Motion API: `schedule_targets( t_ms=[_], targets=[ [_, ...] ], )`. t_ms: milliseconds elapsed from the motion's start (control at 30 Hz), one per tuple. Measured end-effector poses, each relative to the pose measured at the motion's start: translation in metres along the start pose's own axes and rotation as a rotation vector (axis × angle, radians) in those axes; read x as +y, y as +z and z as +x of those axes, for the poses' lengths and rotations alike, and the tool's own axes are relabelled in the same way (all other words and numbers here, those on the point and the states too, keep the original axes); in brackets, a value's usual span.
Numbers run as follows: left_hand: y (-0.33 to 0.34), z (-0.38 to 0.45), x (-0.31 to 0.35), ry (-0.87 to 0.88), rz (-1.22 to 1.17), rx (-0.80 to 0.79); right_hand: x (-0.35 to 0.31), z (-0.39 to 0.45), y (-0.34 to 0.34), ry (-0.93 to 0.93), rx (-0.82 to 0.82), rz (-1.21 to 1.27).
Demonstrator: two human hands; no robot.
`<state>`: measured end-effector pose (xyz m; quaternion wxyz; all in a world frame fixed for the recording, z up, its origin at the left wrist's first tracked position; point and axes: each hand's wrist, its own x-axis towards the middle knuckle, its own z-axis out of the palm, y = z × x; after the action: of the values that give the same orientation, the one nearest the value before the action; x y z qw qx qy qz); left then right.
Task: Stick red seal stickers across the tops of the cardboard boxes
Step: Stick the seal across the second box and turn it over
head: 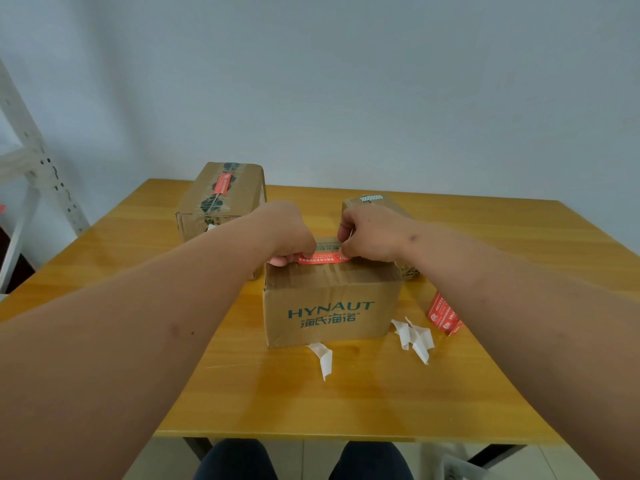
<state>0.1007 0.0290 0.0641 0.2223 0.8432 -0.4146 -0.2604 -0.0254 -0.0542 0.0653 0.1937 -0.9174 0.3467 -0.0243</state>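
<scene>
head view: both hands' grips pinch red sticker [323, 259] ends atop box [330, 306].

at frame centre both hands cover the ends of the red seal sticker [323, 259]. the third box [372, 202] is mostly hidden behind the right hand [372, 237]; sticker print is unreadable.

Front face of the middle box [332, 306], near the desk's [346, 403] centre: "HYNAUT" in teal capitals, with a line of teal Chinese characters beneath reading 海氏海诺. Red sticker [323, 259] on this box's top near edge: a row of white characters, too small to read. Red sticker [223, 183] on the box at the far left corner [221, 199]: white print, illegible. Red stickers [445, 313] near the desk's right edge: white characters, illegible.
</scene>
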Motion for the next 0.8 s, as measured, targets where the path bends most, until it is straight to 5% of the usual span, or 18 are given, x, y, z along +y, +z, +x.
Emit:
schedule_targets(
  t_ms=[800],
  targets=[
    [0.000, -0.001, 0.014, -0.059, 0.111, -0.031, 0.001, 0.000, -0.002, 0.010, -0.017, 0.000]
  ],
)
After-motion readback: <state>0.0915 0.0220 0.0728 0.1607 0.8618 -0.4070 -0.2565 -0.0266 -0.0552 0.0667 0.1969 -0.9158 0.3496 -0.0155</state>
